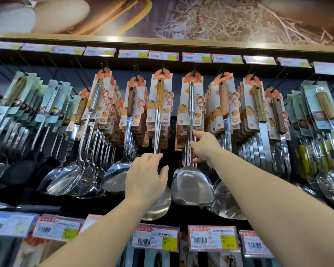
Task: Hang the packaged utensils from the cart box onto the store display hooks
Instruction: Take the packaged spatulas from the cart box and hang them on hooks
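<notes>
Rows of packaged steel utensils on orange-and-white cards hang from black display hooks (162,71). My left hand (148,176) grips the lower shaft of a wooden-handled ladle (158,105), its bowl showing below my wrist. My right hand (203,147) holds the thin steel shaft of an all-metal spatula (192,182), with my index finger stretched up along it. Both utensils hang on neighbouring hooks in the middle of the display. The cart box is out of view.
More ladles (66,178) hang to the left and knives and turners (262,135) to the right. Price tags (197,57) line the rail above. A lower rail carries larger price labels (213,237) with more goods beneath.
</notes>
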Tool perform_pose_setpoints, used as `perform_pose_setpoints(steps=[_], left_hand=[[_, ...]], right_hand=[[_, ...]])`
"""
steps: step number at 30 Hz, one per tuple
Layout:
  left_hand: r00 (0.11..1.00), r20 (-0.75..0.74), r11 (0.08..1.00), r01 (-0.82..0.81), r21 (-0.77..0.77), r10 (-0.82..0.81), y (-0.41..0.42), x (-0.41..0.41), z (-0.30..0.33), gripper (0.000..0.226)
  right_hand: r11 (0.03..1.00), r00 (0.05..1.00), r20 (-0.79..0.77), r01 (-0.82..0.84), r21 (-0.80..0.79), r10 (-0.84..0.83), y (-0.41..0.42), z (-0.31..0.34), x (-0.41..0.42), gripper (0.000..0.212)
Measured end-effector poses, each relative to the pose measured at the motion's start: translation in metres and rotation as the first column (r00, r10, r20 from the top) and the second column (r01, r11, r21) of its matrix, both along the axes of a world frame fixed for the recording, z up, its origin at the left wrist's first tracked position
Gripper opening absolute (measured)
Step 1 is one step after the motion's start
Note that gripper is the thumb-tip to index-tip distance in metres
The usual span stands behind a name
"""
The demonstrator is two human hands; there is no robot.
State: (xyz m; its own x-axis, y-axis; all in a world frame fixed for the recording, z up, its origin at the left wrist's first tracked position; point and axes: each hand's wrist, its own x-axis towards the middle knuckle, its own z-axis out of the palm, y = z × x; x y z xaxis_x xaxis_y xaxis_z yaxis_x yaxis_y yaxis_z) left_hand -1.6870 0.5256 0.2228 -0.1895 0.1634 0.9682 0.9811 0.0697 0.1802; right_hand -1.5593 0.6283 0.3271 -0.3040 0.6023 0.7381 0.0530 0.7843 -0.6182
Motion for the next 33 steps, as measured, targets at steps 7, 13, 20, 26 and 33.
perform_pose_setpoints(steps=[7,13,20,26,33], left_hand=[[0.999,-0.037,1.000,-0.015,0.017,0.015,0.001,-0.001,-0.003,0.042],[0.998,-0.066,1.000,0.005,0.007,-0.005,0.008,0.004,-0.015,0.042],[0.998,-0.041,0.994,0.038,-0.105,-0.042,0.014,0.008,-0.031,0.045],[0.996,-0.029,0.981,0.079,-0.179,-0.085,0.010,0.016,-0.036,0.046],[0.994,-0.088,0.976,0.043,-0.214,-0.063,0.008,0.023,-0.044,0.036]], right_hand=[[0.974,0.984,-0.026,0.176,0.139,-0.174,0.008,-0.022,0.008,0.052],[0.956,0.964,0.091,0.229,0.182,-0.248,0.000,-0.063,0.024,0.055],[0.954,0.947,0.166,0.246,0.172,-0.275,-0.003,-0.101,0.041,0.047],[0.945,0.940,0.142,0.292,0.145,-0.312,-0.016,-0.117,0.047,0.055],[0.951,0.933,0.187,0.301,0.064,-0.308,-0.034,-0.137,0.048,0.057]])
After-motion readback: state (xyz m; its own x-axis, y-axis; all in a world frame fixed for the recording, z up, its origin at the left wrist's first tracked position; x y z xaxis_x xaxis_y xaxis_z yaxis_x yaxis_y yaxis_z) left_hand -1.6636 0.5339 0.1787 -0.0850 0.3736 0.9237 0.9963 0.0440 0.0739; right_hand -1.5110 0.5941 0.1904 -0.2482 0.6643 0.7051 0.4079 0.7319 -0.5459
